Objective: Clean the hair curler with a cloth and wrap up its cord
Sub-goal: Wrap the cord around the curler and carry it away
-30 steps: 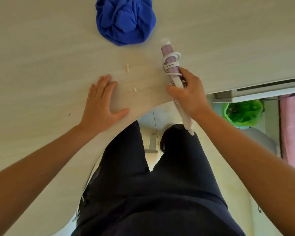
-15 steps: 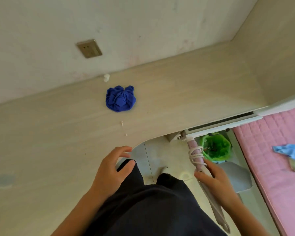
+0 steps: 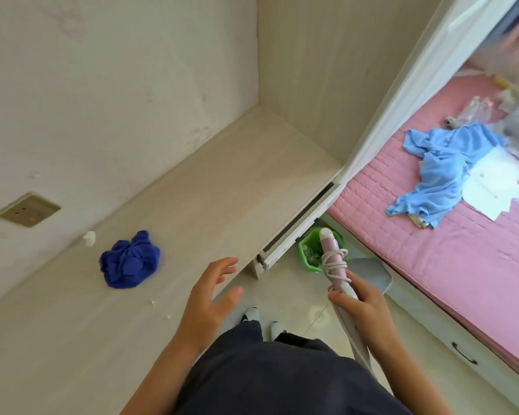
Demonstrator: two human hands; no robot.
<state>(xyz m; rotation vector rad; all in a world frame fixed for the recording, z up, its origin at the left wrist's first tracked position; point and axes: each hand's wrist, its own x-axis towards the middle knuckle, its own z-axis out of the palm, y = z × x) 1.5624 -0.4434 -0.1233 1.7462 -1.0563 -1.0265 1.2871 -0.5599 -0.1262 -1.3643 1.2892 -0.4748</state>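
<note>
Right hand (image 3: 360, 307) grips the cord-wrapped hair curler (image 3: 336, 266); left hand (image 3: 208, 298) hangs relaxed, fingers spread

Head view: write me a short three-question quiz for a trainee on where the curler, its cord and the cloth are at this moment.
1. True or false: the cord is wound round the curler.
2. Which hand grips the curler? A left, B right, C both.
3. Fill in: the blue cloth lies crumpled on the ____.
Key: 1 true. 2 B, the right hand. 3 desk.
</note>
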